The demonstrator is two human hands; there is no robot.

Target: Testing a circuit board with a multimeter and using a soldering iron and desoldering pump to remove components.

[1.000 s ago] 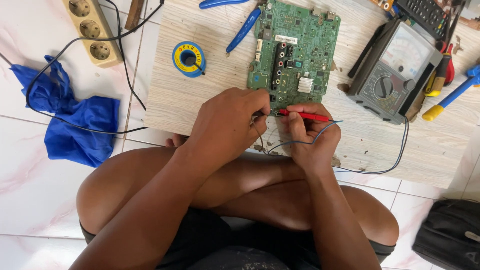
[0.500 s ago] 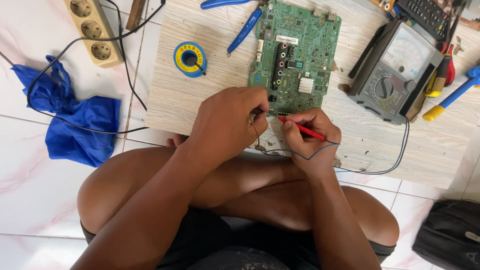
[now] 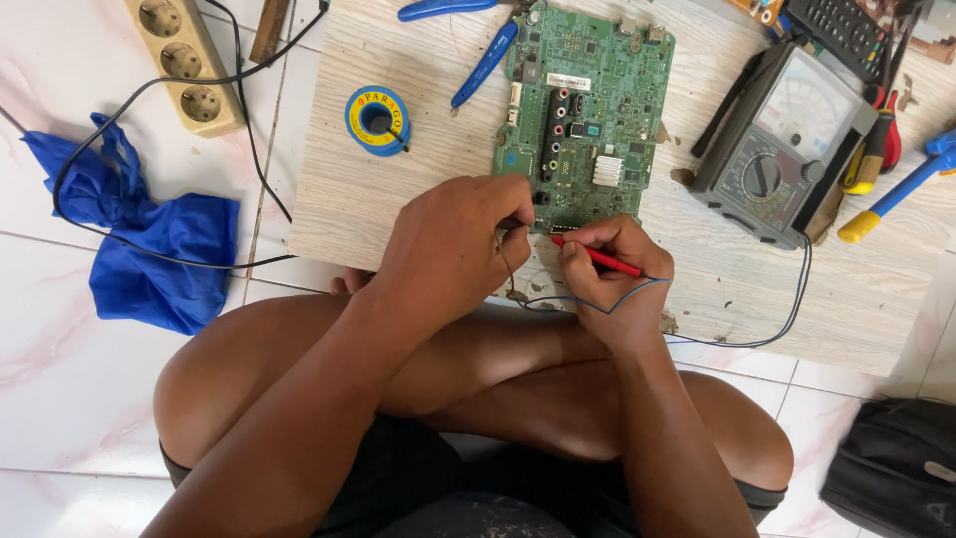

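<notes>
— Where's the red probe (image 3: 597, 259) now?

— Pinched in the right hand (image 3: 612, 274) like a pen, tip at the near edge of the green circuit board (image 3: 588, 110), which lies flat on the wooden table (image 3: 438, 130).

— And the left hand (image 3: 448, 249)?

— Closed just beside it at the same edge; probably on the second lead, though the fingers hide it.

— Any advice?

— Rest both wrists, keep each tip on one contact only, and glance at the multimeter (image 3: 787, 139) without shifting.
</notes>
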